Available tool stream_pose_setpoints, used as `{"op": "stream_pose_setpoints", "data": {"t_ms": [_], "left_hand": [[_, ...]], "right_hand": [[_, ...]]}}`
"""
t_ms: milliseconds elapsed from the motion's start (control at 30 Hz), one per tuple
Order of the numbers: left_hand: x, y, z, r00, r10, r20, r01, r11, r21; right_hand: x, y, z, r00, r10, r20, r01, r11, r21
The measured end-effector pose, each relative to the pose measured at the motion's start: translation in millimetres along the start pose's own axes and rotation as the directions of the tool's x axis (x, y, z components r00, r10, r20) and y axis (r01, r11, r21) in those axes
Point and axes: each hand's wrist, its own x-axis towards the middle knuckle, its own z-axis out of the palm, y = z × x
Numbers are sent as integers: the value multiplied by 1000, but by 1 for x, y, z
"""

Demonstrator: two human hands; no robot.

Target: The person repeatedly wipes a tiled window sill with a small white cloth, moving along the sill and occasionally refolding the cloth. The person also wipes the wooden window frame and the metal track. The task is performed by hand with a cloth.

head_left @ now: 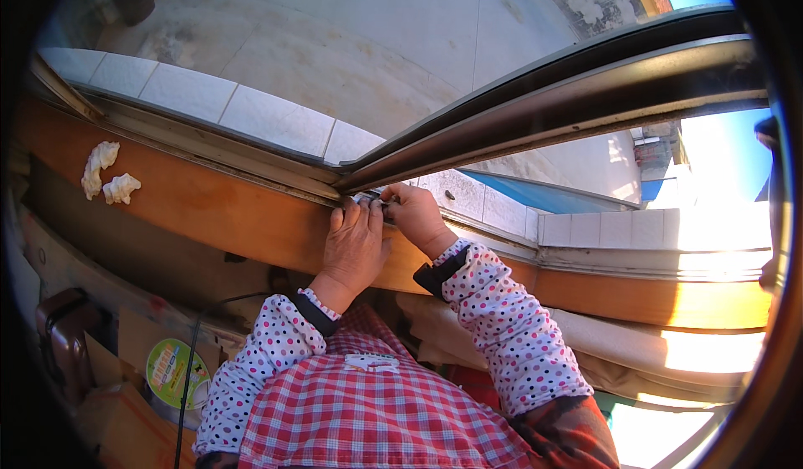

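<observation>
Both my hands meet at the window track (481, 227), just under the lower corner of the dark-framed window sash (552, 109). My left hand (355, 247) has its fingers close together and bent, their tips at a small greyish thing in the track. Beside it my right hand (416, 217) is closed, thumb and fingers pinched at the same spot. What the fingers hold is mostly hidden and too small to name. The orange-brown wooden sill (251, 215) runs beneath my hands. Dotted sleeve covers reach down to both wrists.
Two crumpled white tissue wads (102, 158) (121, 188) lie on the sill at the left. White tiles (272, 119) line the outer ledge, with a small dark bit (450, 194) on them. Below left are a brown case (69, 339), a green round label (177, 374) and a black cable (194, 344).
</observation>
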Motion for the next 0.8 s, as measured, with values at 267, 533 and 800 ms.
{"op": "stream_pose_setpoints", "data": {"t_ms": [267, 533, 800], "left_hand": [[10, 13, 2, 980, -201, -3, 195, 954, -229], [28, 28, -11, 952, -292, 94, 233, 486, -842], [55, 88, 11, 976, 1, -217, -84, 924, -374]], "right_hand": [[17, -9, 6, 993, 74, 88, -93, 969, 228], [13, 12, -46, 946, 77, 316, -321, 371, 871], [80, 71, -113, 964, 255, -73, -80, 543, 836]]}}
